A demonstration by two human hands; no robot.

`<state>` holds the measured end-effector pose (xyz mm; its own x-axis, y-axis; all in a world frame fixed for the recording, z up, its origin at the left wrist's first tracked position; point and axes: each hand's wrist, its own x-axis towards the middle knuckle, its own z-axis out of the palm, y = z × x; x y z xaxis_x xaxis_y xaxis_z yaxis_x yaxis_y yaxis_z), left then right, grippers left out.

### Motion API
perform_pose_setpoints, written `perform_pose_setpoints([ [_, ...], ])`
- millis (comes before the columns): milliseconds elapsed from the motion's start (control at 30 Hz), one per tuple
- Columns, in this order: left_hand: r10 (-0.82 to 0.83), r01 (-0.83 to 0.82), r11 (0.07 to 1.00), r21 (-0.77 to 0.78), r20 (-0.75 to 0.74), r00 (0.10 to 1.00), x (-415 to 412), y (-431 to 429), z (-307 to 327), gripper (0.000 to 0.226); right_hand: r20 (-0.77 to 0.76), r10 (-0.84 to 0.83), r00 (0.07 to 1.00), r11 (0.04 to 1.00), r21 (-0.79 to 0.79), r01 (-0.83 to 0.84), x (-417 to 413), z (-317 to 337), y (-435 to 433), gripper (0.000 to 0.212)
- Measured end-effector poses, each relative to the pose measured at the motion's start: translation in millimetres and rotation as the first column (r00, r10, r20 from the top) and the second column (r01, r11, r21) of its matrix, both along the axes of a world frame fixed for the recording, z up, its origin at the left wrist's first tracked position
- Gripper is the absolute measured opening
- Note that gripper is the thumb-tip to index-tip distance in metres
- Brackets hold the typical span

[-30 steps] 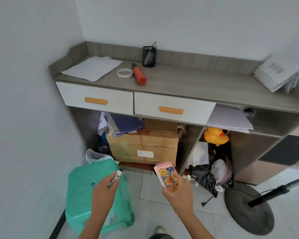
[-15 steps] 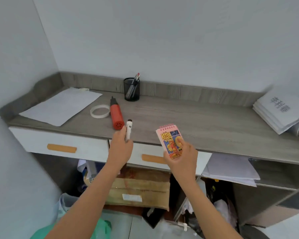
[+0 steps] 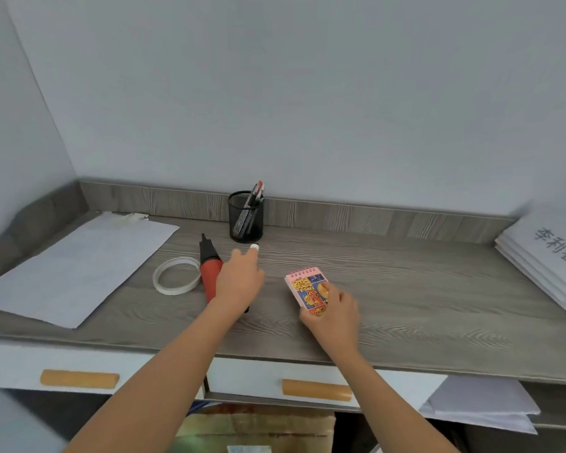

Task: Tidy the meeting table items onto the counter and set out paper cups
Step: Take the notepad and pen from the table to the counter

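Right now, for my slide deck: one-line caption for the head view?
Left hand holds a white marker, right hand a pink notepad, both over the grey counter.

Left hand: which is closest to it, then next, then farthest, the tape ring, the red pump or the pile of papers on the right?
1. Red pump, right beside the left hand, on its left side.
2. Tape ring, just past the pump, further left.
3. Pile of papers, far off at the right.

Pink spiral notepad [image 3: 306, 287] with cartoon cover held tilted above the grey counter [image 3: 422, 289], white-capped marker [image 3: 254, 247] just left.
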<state>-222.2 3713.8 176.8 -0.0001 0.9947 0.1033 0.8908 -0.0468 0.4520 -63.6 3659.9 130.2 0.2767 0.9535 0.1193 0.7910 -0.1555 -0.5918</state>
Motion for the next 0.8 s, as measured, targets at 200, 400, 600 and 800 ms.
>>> perform_pose_setpoints([
  [200,-0.003,-0.011,0.999,-0.039,-0.339,0.941,3,28,-14,0.042,0.045,-0.017,0.999,0.999,-0.04,0.019,-16,-1,31,0.066],
  [400,0.023,-0.06,0.995,-0.079,-0.403,0.915,9,45,-23,0.034,0.066,-0.019,0.998,0.997,-0.074,0.024,-19,0,65,0.065],
  [600,0.045,-0.074,0.996,-0.046,-0.458,0.888,15,52,-33,0.04,0.077,0.017,0.997,0.998,-0.059,-0.013,-16,-5,77,0.066],
  [800,0.103,-0.114,0.993,-0.005,-0.405,0.909,22,46,-17,0.03,0.052,0.061,0.997,0.997,-0.054,-0.058,-12,-10,79,0.065],
])
